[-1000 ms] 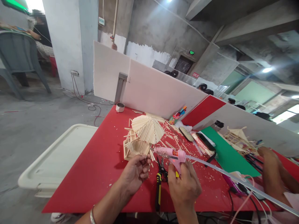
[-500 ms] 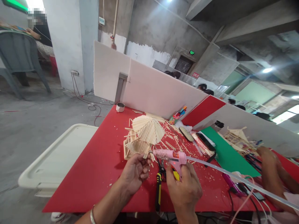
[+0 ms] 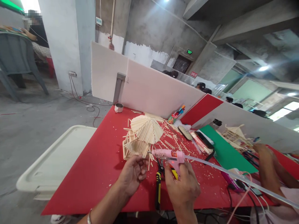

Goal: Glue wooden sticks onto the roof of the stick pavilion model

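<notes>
My right hand (image 3: 183, 186) grips a pink hot glue gun (image 3: 167, 154), its fingers around the handle. The gun's metal nozzle meets the lower right edge of a model made of pale wooden sticks (image 3: 147, 129), which has a fan-like, pleated roof and an open frame at its left. My left hand (image 3: 133, 174) is closed at that lower edge, thumb and fingertips pinched on the sticks close to the nozzle. Exactly which stick they grip is partly hidden. A clear glue stick (image 3: 217, 168) runs out of the gun's back to the right. Pliers (image 3: 158, 189) with yellow-black handles lie between my hands.
Loose sticks and scraps (image 3: 170, 140) litter the red tabletop (image 3: 93, 174). A tape roll (image 3: 119, 107), a pen holder (image 3: 172, 118) and a phone (image 3: 203, 139) are farther back. On the right, a co-worker's arms (image 3: 268, 165) are near another stick model (image 3: 233, 135) and a green board (image 3: 226, 152).
The view has shifted slightly, so everything sits a little farther left. Both hands keep the same grip, and the glue gun stays at the model's edge.
</notes>
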The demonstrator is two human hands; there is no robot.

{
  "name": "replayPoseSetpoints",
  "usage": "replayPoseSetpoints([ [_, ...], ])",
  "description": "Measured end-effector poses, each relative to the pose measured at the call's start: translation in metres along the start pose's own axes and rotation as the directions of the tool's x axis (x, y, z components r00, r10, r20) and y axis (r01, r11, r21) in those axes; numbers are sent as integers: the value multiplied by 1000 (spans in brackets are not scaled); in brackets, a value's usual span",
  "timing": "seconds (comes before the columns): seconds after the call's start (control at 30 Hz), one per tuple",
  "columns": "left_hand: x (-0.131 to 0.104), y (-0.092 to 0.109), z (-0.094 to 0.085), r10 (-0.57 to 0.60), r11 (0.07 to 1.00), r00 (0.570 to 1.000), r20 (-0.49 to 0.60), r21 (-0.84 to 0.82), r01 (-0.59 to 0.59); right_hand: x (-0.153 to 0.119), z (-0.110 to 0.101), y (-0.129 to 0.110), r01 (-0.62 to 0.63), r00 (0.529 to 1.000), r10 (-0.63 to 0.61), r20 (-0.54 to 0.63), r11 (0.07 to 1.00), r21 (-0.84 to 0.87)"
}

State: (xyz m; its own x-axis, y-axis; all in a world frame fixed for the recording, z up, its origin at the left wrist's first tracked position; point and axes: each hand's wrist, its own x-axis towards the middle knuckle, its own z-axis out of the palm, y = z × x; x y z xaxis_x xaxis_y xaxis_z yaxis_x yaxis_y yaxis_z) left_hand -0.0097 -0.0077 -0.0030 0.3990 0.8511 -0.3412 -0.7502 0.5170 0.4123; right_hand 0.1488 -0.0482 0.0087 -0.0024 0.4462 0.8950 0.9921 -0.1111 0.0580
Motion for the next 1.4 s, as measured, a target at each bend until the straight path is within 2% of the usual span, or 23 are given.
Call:
replayPoseSetpoints([
  [0.13,-6,-2,-6,44,997,998,-43,71,-41,2,-1,4,-93,996,93,-8,995,19],
  [0.2,-9,-3,-10,72,985,996,-51,162,-63,2,0,16,-220,975,219,44,975,10],
  [0.23,-10,-5,-13,87,974,994,-63,217,-71,0,0,25,-309,946,307,101,951,-3],
  [0.27,-12,-7,-17,99,959,992,-77,274,-75,-2,1,35,-410,895,408,181,912,-28],
  [0.3,-13,-9,-20,110,942,990,-93,328,-74,-6,2,47,-500,822,496,281,864,-60],
  [0.37,-14,-15,-27,125,895,986,-108,440,-66,-16,7,71,-622,630,604,488,769,-148],
  [0.43,-15,-21,-31,141,828,986,-88,556,-68,-26,14,94,-650,542,622,566,737,-186],
  [0.47,-15,-24,-32,160,794,984,-75,602,-84,-32,18,103,-654,514,622,591,729,-199],
  [0.53,-15,-28,-32,221,728,974,-49,673,-131,-40,27,118,-651,487,621,614,727,-220],
  [0.6,-14,-31,-32,289,677,957,-37,714,-177,-45,33,124,-638,475,617,627,732,-238],
  [0.67,-13,-31,-32,333,643,942,-41,741,-195,-48,36,123,-618,486,604,631,748,-240],
  [0.73,-13,-31,-35,382,575,923,-47,794,-197,-48,34,112,-597,519,578,629,772,-217],
  [0.8,-12,-30,-37,450,436,893,-16,877,-204,-45,27,91,-572,562,515,647,807,-146],
  [0.87,-11,-28,-37,500,287,864,58,930,-229,-40,21,65,-518,604,318,730,853,57],
  [0.9,-10,-28,-36,513,229,853,98,942,-247,-36,18,51,-497,609,235,758,857,134],
  [0.97,-8,-26,-33,521,136,836,170,951,-278,-28,17,27,-464,602,113,791,856,230],
  [1.03,-7,-25,-30,529,41,816,233,954,-298,-19,22,12,-440,587,59,808,860,257],
  [1.13,-8,-22,-27,559,-105,773,300,950,-293,-6,36,6,-408,560,34,828,881,240],
  [1.23,-9,-17,-30,638,-231,705,310,950,-209,1,44,8,-369,536,-1,844,899,235],
  [1.27,-9,-14,-32,643,-263,694,324,945,-197,2,44,8,-355,528,-24,849,902,246],
  [1.4,-9,-1,-42,564,-333,718,409,908,-255,-7,37,0,-308,502,-156,851,887,344],
])
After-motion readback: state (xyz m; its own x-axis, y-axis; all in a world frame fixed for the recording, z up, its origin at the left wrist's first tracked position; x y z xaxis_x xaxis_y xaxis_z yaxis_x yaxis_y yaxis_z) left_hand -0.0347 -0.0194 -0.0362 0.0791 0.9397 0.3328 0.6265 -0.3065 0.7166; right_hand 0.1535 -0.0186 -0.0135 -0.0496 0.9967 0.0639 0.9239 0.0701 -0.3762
